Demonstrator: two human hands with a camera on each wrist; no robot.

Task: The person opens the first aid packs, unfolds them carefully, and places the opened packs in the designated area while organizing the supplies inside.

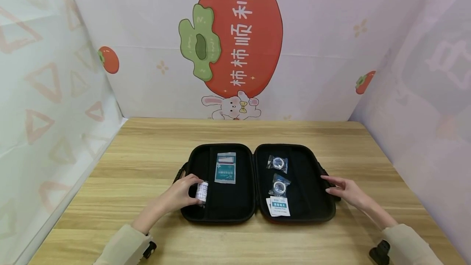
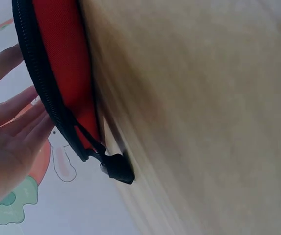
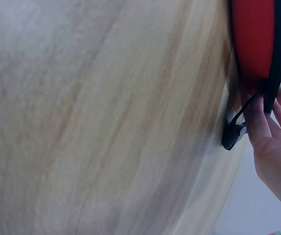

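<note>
A black case with a red outer shell lies unfolded on the table. In its left half, my left hand (image 1: 184,192) pinches a small white printed bandage roll (image 1: 202,191) in clear wrap between thumb and fingers. The left wrist view has this hand (image 2: 12,117) reaching over the zipped rim, the roll hidden behind it. At the case's right edge (image 1: 324,203) my right hand (image 1: 347,191) holds the rim, some fingers on the red side (image 3: 254,39), others inside. A teal-and-white packet (image 1: 225,168) lies flat in the left half, right of the roll.
Two clear-wrapped white tape rolls (image 1: 278,163) lie along the case's right half, with white-and-blue alcohol pad sachets (image 1: 280,206) below them. A black zipper pull (image 2: 118,168) hangs at the case's side. The wooden table (image 1: 235,244) meets printed cloth walls at its back and sides.
</note>
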